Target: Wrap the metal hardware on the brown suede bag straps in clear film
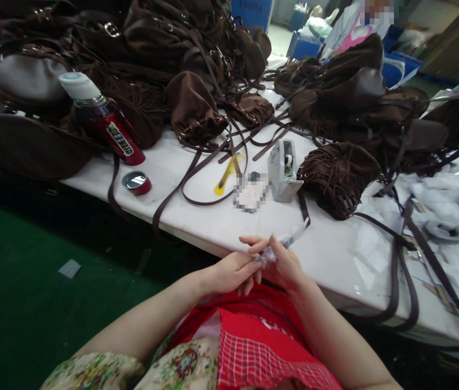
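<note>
My left hand (233, 271) and my right hand (284, 265) meet just in front of the white table's near edge (221, 227), above my red apron. Both pinch a small piece of clear plastic wrap (269, 253), which trails up to the right as a thin clear strip (294, 237). My fingers are curled together around it. Nearest on the table are a grey tape dispenser (283, 170) and a yellow comb (228, 172).
Heaps of brown suede fringed bags (337, 176) with long straps cover the table's back and right. A red bottle (105, 122) lies at the left with a red lid (137, 182) beside it. White paper and plastic (444, 216) lie at the right. Another person sits at the far back.
</note>
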`<state>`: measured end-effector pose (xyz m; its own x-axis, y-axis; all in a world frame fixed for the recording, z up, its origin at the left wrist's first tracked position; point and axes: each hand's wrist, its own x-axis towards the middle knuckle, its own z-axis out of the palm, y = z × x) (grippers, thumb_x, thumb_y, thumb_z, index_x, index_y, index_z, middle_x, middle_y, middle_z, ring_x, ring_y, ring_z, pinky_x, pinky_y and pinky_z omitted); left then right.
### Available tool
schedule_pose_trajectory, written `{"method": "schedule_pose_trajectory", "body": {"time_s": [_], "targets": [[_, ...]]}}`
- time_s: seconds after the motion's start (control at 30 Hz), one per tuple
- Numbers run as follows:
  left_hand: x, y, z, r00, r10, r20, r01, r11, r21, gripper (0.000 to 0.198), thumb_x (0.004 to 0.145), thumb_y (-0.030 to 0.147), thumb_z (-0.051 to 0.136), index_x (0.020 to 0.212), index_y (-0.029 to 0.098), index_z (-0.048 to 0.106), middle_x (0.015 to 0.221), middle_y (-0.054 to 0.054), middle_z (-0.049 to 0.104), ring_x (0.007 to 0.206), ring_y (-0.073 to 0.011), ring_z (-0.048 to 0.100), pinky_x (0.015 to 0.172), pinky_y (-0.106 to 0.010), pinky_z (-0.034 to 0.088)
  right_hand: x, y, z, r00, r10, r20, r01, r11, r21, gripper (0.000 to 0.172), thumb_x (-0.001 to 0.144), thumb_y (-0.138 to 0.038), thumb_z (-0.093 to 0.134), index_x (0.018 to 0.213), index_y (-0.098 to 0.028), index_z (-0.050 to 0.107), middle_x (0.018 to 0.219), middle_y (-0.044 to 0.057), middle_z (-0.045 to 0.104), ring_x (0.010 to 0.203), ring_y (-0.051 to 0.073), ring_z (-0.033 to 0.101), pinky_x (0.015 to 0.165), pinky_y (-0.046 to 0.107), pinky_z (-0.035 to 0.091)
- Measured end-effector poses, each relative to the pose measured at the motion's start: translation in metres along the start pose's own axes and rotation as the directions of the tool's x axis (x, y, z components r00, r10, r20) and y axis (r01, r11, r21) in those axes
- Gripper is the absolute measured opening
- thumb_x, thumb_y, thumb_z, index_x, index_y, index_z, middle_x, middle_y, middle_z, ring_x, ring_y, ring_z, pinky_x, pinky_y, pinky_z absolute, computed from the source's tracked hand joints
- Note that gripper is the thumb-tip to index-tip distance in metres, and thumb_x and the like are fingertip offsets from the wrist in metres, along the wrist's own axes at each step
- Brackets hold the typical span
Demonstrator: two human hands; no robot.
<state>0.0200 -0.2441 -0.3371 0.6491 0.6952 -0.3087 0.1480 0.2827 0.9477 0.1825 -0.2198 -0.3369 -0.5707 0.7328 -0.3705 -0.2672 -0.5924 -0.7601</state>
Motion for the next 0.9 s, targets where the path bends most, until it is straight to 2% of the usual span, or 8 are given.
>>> {"method": "schedule_pose_trajectory", "body": {"time_s": [0.1,0.17,0.23,0.33,0.43,0.6,0.77,0.9], "targets": [[0.004,0.003,0.001,0.987,0.113,-0.116,-0.108,0.993,0.056,0.047,0.093,0.052,0.04,0.118,0.014,0.054,0.059,0.004,0.058,0.051,-0.0097,0.055,0.053,-0.02,0.045,0.0,0.009,0.007,0.993,0.107,0.057,-0.106,0.994,-0.021,0.059,0.085,-0.065,0.043,0.112,-0.019,0.068,0.05,0.002,0.062,0.041,0.016,0.057,0.041,0.025,0.043],[0.004,0.0,-0.007,0.99,0.122,-0.065,-0.119,0.991,0.055,0.047,0.087,0.054,0.051,0.111,0.014,0.059,0.067,0.001,0.062,0.062,-0.0118,0.06,0.062,-0.022,0.048,-0.001,0.002,0.004,0.999,0.041,0.013,-0.041,0.999,0.006,0.051,0.087,-0.061,0.046,0.097,-0.019,0.073,0.066,0.006,0.07,0.053,0.017,0.063,0.05,0.027,0.048],[0.001,-0.005,-0.015,0.993,0.029,0.112,-0.025,0.999,-0.04,0.051,0.083,0.061,0.053,0.091,0.012,0.063,0.066,-0.002,0.064,0.06,-0.013,0.061,0.06,-0.023,0.048,-0.001,-0.011,-0.004,0.992,-0.104,-0.069,0.105,0.994,0.01,0.045,0.086,-0.056,0.051,0.075,-0.019,0.074,0.095,0.008,0.073,0.083,0.021,0.067,0.074,0.032,0.052],[-0.003,-0.011,-0.021,0.961,-0.074,0.265,0.124,0.977,-0.175,0.06,0.086,0.067,0.039,0.076,0.011,0.059,0.055,-0.003,0.059,0.044,-0.01,0.053,0.045,-0.02,0.042,0.002,-0.027,-0.014,0.946,-0.282,-0.159,0.27,0.959,-0.089,0.046,0.085,-0.056,0.054,0.063,-0.019,0.07,0.108,0.009,0.071,0.112,0.026,0.057,0.1,0.039,0.04],[-0.001,-0.009,-0.015,0.991,-0.045,0.123,0.068,0.979,-0.191,0.055,0.089,0.063,0.038,0.074,0.013,0.057,0.051,0.0,0.055,0.04,-0.008,0.05,0.04,-0.017,0.037,0.006,-0.026,-0.015,0.95,-0.267,-0.164,0.251,0.962,-0.112,0.046,0.085,-0.057,0.053,0.065,-0.019,0.07,0.107,0.009,0.071,0.112,0.026,0.058,0.099,0.039,0.04],[0.011,0.0,0.005,0.991,0.012,-0.136,-0.024,0.996,-0.082,0.045,0.091,0.056,0.037,0.087,0.015,0.056,0.048,0.006,0.048,0.035,-0.0078,0.042,0.037,-0.018,0.035,0.011,-0.001,0.002,0.996,0.087,0.018,-0.088,0.993,0.081,0.058,0.084,-0.066,0.045,0.101,-0.016,0.07,0.061,0.004,0.068,0.05,0.02,0.062,0.05,0.033,0.049],[0.008,-0.004,0.02,0.912,0.112,-0.395,-0.022,0.974,0.226,0.044,0.094,0.044,0.036,0.063,0.016,0.05,0.057,-0.001,0.053,0.052,-0.0101,0.047,0.053,-0.022,0.039,0.005,0.023,0.024,0.951,-0.068,-0.301,0.139,0.965,0.222,0.04,0.077,-0.052,0.067,0.094,-0.016,0.067,0.089,0.008,0.072,0.076,0.019,0.067,0.065,0.027,0.05],[-0.007,-0.015,0.019,0.939,0.139,-0.316,-0.014,0.93,0.368,0.05,0.095,0.046,0.03,0.063,0.015,0.052,0.062,-0.002,0.055,0.058,-0.0112,0.047,0.058,-0.023,0.037,0.017,0.031,0.023,0.889,-0.042,-0.455,0.203,0.928,0.312,0.039,0.076,-0.053,0.069,0.066,-0.017,0.056,0.057,0.002,0.062,0.057,0.015,0.06,0.059,0.026,0.047]]}}
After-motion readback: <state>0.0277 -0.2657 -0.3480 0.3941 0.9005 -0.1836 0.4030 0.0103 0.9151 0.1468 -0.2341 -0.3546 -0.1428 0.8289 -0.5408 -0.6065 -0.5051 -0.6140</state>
